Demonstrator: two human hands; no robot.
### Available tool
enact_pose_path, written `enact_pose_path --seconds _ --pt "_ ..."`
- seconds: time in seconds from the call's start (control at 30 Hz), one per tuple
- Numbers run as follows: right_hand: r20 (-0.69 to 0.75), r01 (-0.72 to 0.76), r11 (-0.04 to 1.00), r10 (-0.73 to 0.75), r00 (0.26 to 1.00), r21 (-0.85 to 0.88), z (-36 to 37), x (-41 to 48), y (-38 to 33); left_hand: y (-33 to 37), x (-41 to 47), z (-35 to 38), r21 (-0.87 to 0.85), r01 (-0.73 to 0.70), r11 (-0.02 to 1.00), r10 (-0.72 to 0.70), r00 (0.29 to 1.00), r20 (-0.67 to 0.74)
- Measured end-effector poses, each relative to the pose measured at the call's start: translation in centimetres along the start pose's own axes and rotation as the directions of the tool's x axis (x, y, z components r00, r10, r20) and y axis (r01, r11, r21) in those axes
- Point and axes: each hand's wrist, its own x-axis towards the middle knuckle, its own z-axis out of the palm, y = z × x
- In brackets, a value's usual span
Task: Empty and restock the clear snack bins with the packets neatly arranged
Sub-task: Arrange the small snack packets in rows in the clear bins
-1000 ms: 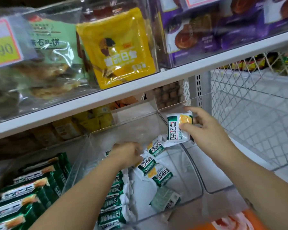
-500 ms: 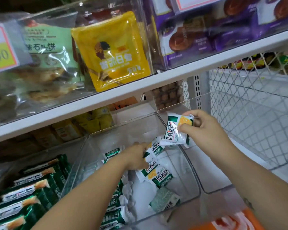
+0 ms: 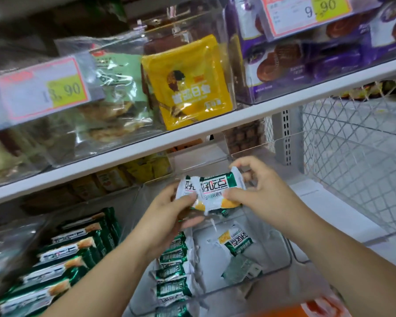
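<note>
Left hand [image 3: 167,216] has risen to right hand [image 3: 265,193]; we find both pinching green-white foil packets [image 3: 215,191] crosswise above clear plastic bin [image 3: 277,248].

- Over the clear bin [image 3: 278,252], held packets [image 3: 215,191] are hovering between the left hand [image 3: 169,216] and the right hand [image 3: 264,193].
- Along its left side, a packet row [image 3: 172,274] is standing.
- Right of that row, loose packets [image 3: 237,243] are lying.

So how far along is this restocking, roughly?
Partway, I'd guess. Done: the left bin's packets sit in tidy rows, and a neat row stands along the left side of the middle bin. In hand: the left hand and right hand pinch a few held packets together above it. Left: two loose packets lie askew on its floor, and much of that bin is bare.
</note>
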Motion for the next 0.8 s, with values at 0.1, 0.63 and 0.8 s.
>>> enact_pose_path --seconds 0.1,0.63,0.8 --pt "0.060 -0.010 1.000 0.009 0.998 0.011 1.5 0.0 -0.1 0.6 -1.1 -0.5 -0.170 0.068 0.983 -0.061 0.997 0.046" --pt "0.344 -0.010 0.859 0.215 0.914 -0.511 5.1 3.8 -0.8 0.6 -1.6 -7.6 0.781 -0.282 0.558 0.339 0.936 0.096" --pt "0.186 -0.020 0.734 0.199 0.962 -0.679 6.1 7.1 1.1 -2.4 -0.7 -10.9 0.771 -0.184 0.610 0.410 0.906 -0.108"
